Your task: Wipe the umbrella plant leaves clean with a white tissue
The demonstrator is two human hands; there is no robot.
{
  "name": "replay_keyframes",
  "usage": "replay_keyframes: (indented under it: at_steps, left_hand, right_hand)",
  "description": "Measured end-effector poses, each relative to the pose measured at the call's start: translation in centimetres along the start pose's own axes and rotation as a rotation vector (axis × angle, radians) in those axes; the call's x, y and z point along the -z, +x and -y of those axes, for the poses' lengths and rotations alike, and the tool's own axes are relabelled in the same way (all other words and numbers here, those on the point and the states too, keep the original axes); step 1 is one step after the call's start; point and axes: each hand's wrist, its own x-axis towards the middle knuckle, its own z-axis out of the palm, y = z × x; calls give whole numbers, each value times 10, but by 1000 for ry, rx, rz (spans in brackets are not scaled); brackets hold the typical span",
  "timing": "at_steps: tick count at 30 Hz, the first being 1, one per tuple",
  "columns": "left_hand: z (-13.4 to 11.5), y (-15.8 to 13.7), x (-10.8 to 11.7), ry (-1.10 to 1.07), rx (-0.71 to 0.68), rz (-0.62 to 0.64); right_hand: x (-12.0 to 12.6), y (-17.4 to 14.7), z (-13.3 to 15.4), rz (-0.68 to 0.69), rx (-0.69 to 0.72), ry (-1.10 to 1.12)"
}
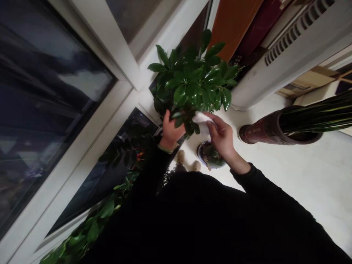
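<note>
- right hand [222,137] pinches cloth [202,119] at the near leaves [189,126] of the plant [192,84]
- left hand [171,130] left of it, fingers partly hidden; cannot tell grip
- work seems under way; amount left unclear

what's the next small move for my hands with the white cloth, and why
Probably draw the white cloth gently along the low leaves, with the left hand steadying them: the right hand pinches the cloth right by those leaves, and the left hand is at their other side.
</note>
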Motion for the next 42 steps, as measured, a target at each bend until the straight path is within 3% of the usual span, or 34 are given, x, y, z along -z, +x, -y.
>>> replay_keyframes:
  at_steps: [4,10,15,19,23,26,29,34,37,42]
  left_hand:
    - [1,1,-5,-33,-32,-11]
    - [11,1,-10,-102,-56,-153]
    - [15,-2,-10,-71,-60,-256]
    - [12,-4,-8,-25,-31,-141]
    - [8,-4,-11,-42,-28,-136]
    - [8,-2,-14,-51,-20,-115]
    - [9,0,-13,-57,-15,-119]
    - [11,-1,-6,-25,-61,-177]
    - [10,-3,-2,6,-86,-156]
    - [-5,2,0,-46,-65,-100]
  right_hand:
    - [-35,21,-5,45,230,-207]
    - [-70,-2,-20,150,306,-235]
    - [-69,-29,-11,168,386,-161]
    - [-57,-40,7,242,331,-19]
    - [-39,-19,12,70,173,-40]
    - [-39,7,-1,-28,170,-123]
    - [-50,15,-12,58,222,-191]
    - [-63,-17,0,201,308,-99]
    - [-54,-29,11,254,186,95]
    - [-31,-10,0,110,-404,545]
